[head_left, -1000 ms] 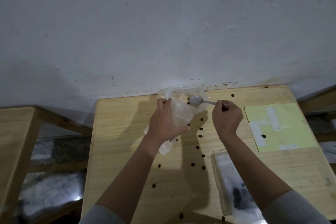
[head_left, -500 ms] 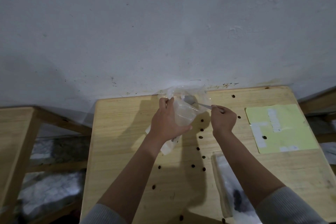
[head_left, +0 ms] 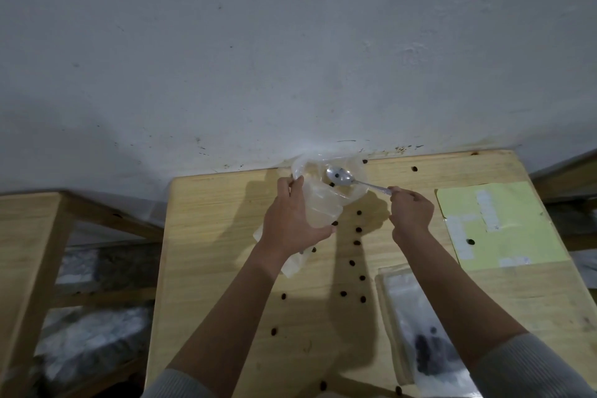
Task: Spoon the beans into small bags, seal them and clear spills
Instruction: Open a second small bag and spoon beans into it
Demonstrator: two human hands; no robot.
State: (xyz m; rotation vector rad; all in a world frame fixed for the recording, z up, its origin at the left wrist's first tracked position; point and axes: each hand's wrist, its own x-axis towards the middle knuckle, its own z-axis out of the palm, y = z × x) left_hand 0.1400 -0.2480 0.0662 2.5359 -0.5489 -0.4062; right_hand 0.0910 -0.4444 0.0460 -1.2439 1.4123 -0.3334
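My left hand (head_left: 292,220) grips a clear plastic bag (head_left: 323,200) and holds it above the far part of the wooden table (head_left: 210,268), its mouth wide open. My right hand (head_left: 410,213) pinches the handle of a metal spoon (head_left: 340,176). The spoon's bowl sits inside the bag's mouth with one or two dark beans on it. Several dark beans (head_left: 357,242) lie scattered on the table between and below my hands. A second clear bag (head_left: 423,339) with dark beans in it lies flat under my right forearm.
A pale yellow sheet (head_left: 513,236) with white tape patches and one bean lies at the table's right. A white wall (head_left: 290,58) stands right behind the table. Another wooden frame (head_left: 29,229) is at the left, with a gap between.
The spoon's bowl dipped deeper into the bag's mouth half a second ago and now lies level in it again. Both hands stay almost in place.
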